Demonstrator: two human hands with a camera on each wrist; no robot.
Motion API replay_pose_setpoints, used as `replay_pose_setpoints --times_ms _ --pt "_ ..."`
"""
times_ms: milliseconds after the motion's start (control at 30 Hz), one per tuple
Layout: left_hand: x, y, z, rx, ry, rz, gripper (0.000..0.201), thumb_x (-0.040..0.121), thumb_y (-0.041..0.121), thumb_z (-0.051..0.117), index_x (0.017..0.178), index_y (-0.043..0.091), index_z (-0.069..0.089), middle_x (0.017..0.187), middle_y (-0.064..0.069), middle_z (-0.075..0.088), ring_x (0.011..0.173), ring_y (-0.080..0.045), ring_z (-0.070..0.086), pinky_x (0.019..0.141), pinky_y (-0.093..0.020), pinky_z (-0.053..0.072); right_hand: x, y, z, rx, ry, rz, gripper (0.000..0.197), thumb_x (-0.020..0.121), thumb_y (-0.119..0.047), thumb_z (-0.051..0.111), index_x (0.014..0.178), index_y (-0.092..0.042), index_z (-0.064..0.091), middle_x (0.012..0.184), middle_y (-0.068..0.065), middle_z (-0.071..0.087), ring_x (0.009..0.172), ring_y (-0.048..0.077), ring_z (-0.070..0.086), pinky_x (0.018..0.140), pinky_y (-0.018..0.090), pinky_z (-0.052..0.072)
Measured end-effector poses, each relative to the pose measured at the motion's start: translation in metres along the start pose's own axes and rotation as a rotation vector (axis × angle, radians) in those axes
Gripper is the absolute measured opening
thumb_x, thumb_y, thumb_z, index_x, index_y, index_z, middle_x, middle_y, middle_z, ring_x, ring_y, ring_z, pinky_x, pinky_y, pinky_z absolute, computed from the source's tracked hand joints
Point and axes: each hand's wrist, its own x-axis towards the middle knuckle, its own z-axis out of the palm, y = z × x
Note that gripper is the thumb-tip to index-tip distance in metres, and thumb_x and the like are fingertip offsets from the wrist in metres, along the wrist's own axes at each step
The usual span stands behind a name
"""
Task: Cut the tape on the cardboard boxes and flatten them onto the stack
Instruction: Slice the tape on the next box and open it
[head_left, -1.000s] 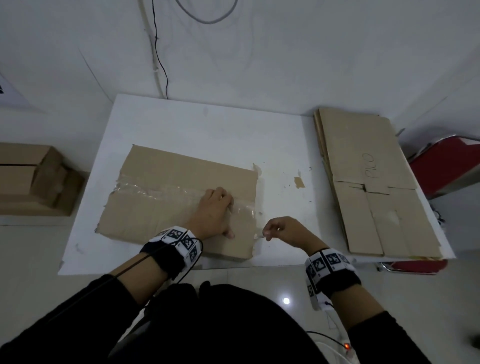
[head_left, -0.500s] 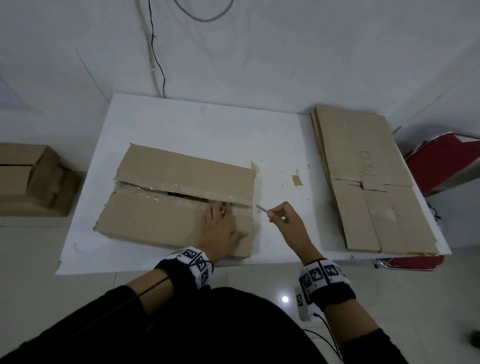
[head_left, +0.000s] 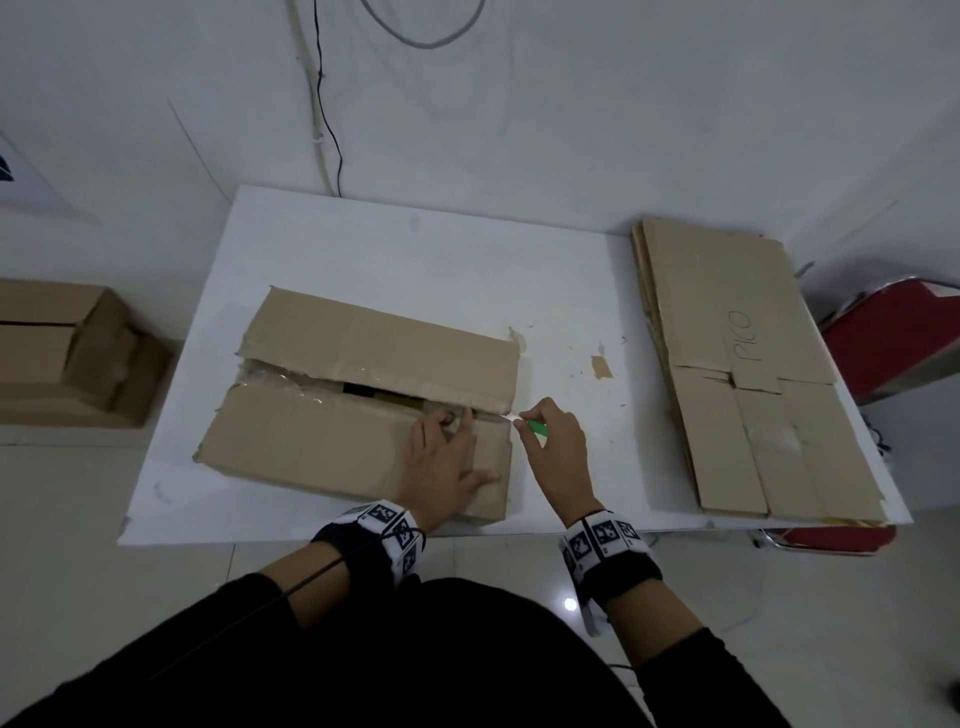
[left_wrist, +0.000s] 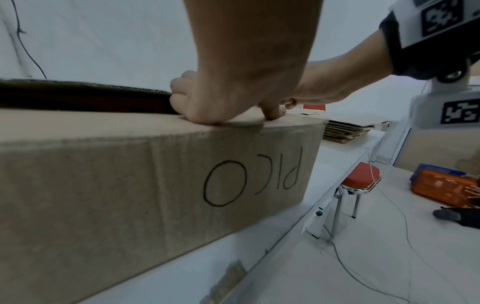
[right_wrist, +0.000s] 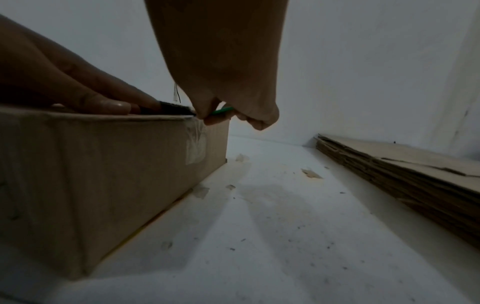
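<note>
A cardboard box (head_left: 332, 436) marked PICO lies on the white table (head_left: 415, 260). Its top seam gapes open in the middle, with clear tape still at both ends. My left hand (head_left: 441, 457) rests on the near flap at its right end, fingers curled over the flap's edge into the gap. My right hand (head_left: 556, 447) pinches a green cutter (head_left: 535, 428), its blade at the right end of the seam. The right wrist view shows the cutter (right_wrist: 221, 111) at the box's top corner, above a tape strip (right_wrist: 196, 144) on the end wall. The stack of flattened boxes (head_left: 753, 374) lies at the table's right.
Cardboard and tape scraps (head_left: 601, 366) lie on the table between box and stack. Several closed boxes (head_left: 62, 353) sit on the floor to the left. A red chair (head_left: 893, 338) stands behind the stack. Cables hang down the back wall.
The taped seam has split open along the middle. My right hand moved from the box's near right corner up to the seam's right end. My left hand slid back and right.
</note>
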Motion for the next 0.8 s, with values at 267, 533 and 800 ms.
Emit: replay_pose_setpoints --times_ms 267,533,800 --pt "0.003 0.001 -0.007 -0.040 0.013 0.014 0.116 0.063 0.085 0.040 0.154 0.022 0.006 0.131 -0.011 0.026 0.120 -0.028 0.027 0.100 -0.034 0.024 0.043 0.020 0.006 0.196 0.205 0.358 0.018 0.100 -0.019 0.054 0.097 -0.001 0.052 0.088 0.011 0.059 0.079 0.025 0.054 0.066 0.031 0.039" --pt "-0.001 -0.030 -0.029 0.142 0.219 -0.057 0.118 0.053 0.093 0.040 0.141 0.015 0.036 0.144 -0.011 0.031 0.137 -0.032 0.022 0.113 -0.046 0.020 0.047 0.051 0.004 -0.162 -0.078 0.513 0.039 0.101 -0.036 0.048 0.136 -0.023 0.053 0.140 0.008 0.050 0.129 0.029 0.046 0.106 0.048 0.033" --pt "0.008 -0.063 -0.071 0.310 -0.013 0.043 0.133 0.024 0.093 0.050 0.132 0.017 0.035 0.129 -0.004 0.034 0.130 -0.029 0.027 0.119 -0.047 0.002 0.036 -0.026 0.000 0.300 -0.038 0.235 0.016 0.096 -0.028 0.061 0.091 -0.014 0.063 0.092 -0.001 0.064 0.084 0.013 0.057 0.071 0.021 0.043"
